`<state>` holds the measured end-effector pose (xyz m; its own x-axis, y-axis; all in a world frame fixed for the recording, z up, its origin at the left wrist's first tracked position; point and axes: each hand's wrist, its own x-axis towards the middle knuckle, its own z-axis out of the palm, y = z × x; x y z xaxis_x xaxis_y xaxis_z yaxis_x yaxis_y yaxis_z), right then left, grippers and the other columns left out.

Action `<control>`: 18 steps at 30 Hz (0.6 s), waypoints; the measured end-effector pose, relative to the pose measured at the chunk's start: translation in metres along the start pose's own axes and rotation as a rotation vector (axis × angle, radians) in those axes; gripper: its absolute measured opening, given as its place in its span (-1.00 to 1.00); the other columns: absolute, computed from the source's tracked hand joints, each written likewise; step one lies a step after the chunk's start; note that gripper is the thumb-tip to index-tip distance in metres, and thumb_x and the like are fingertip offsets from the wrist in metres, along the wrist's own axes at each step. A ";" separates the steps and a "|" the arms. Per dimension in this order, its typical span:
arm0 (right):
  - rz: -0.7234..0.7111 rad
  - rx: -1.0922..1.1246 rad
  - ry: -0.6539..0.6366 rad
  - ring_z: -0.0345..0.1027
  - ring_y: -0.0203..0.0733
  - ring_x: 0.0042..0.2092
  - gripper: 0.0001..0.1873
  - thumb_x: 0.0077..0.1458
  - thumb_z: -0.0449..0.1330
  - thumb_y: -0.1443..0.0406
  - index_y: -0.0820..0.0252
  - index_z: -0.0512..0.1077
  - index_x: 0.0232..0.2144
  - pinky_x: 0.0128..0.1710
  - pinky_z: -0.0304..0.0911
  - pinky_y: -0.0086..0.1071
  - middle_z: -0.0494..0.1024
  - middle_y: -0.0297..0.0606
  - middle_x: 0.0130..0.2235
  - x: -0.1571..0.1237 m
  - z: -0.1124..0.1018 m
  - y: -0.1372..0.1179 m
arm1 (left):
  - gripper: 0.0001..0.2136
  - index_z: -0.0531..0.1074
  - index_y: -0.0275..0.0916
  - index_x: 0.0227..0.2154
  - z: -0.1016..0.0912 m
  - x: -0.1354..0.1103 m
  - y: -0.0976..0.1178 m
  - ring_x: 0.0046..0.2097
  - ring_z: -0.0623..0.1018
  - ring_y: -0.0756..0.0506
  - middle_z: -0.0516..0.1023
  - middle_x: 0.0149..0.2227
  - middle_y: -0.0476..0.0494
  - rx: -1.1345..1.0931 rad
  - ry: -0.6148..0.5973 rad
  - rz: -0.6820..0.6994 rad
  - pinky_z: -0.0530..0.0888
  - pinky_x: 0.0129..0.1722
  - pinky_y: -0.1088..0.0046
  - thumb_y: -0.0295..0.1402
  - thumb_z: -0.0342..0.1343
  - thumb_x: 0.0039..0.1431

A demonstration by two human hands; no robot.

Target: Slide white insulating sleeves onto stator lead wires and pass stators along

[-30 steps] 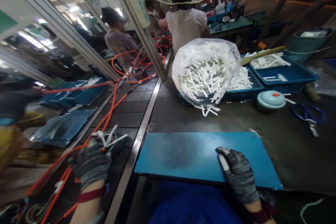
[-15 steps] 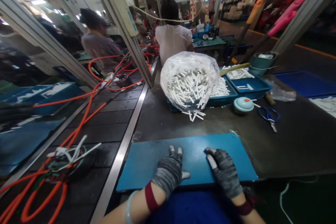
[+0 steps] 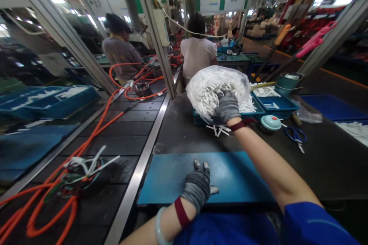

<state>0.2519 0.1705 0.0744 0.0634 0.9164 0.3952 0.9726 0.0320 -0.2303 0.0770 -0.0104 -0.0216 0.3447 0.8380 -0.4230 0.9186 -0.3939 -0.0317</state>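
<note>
My left hand, in a grey striped glove with pale fingertips, rests on the blue mat. Its fingers are stretched out with nothing in them. My right hand, gloved the same way, reaches into a clear plastic bag heaped with short white tubes. The right fingertips are down among the tubes, so whether they grip any is hidden. Several loose white tubes lie on the dark table just in front of the bag.
Blue bins of white tubes stand behind the bag. A pale blue round container and blue-handled scissors sit at right. Along the left, a metal rail borders a slatted conveyor with orange cables. Two people sit beyond.
My right hand has moved from the blue mat forward into the bag of white tubes. My left hand stays spread on the mat. The view has shifted slightly.
</note>
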 end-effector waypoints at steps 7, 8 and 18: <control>0.054 -0.209 -0.194 0.34 0.16 0.20 -0.44 0.20 0.32 0.21 0.28 0.39 0.19 0.22 0.24 0.14 0.45 0.06 0.20 0.035 0.018 0.014 | -0.08 0.13 -0.33 0.42 0.009 0.004 -0.001 0.05 0.63 -0.48 0.15 0.36 -0.79 -0.022 0.025 -0.001 0.62 -0.10 0.04 0.12 0.26 0.15; 0.069 -0.233 -0.215 0.38 0.09 0.17 -0.50 0.24 0.30 0.17 0.25 0.40 0.16 0.18 0.31 0.09 0.46 -0.01 0.18 0.033 0.020 0.017 | -0.07 0.12 -0.33 0.42 0.010 0.005 -0.001 0.05 0.62 -0.48 0.14 0.36 -0.79 -0.018 0.023 -0.002 0.61 -0.09 0.04 0.12 0.25 0.15; 0.069 -0.216 -0.279 0.48 -0.07 0.01 -0.58 0.30 0.27 0.14 0.28 0.44 0.08 0.00 0.47 -0.10 0.51 -0.08 0.07 0.032 0.035 0.032 | -0.07 0.03 -0.27 0.45 0.015 0.006 -0.006 0.18 0.53 -0.53 0.08 0.40 -0.71 0.026 0.005 -0.011 0.58 -0.02 -0.02 0.20 0.14 0.19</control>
<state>0.2771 0.2148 0.0489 0.0961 0.9880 0.1205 0.9949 -0.0916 -0.0424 0.0712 -0.0084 -0.0376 0.3359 0.8442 -0.4177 0.9169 -0.3946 -0.0602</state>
